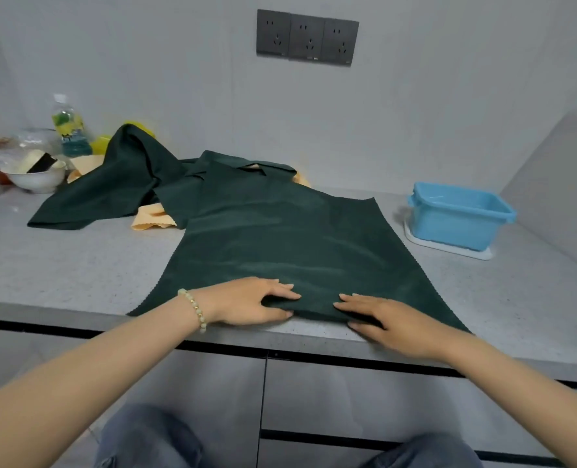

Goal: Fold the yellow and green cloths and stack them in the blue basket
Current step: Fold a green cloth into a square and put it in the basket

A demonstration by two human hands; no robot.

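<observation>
Farthest left, at the far side of the grey counter (77,265): white bowl (35,179) with bits of food in it, clear plastic bottle (69,130) upright just behind. Next along, crumpled green cloth (118,184), heaped against the wall and trailing down toward the near left. Under and beside that heap, pale yellow cloth (152,219), peeking out in places, one scalloped edge showing just left of the flat cloth.

Mid-counter: flat green cloth (280,238), spread wide, far end running into the heap, near edge reaching the counter's front lip. High on the wall behind it, three dark sockets (307,37) in a row.

On that near edge, left hand (250,300), beaded bracelet (196,309) at the wrist. Rests with fingers nearly straight on top of the fabric, thumb against the hem, pinching up a small ridge of cloth. Just right of it and not touching, right hand (392,319). Lies the same way, fingers stretched over the fabric and thumb at the hem, apparently pinching the same ridge, though hard to tell how far under the thumb goes.

Far right, well apart from the cloths: blue basket (463,221), standing on a white tray (449,249).
</observation>
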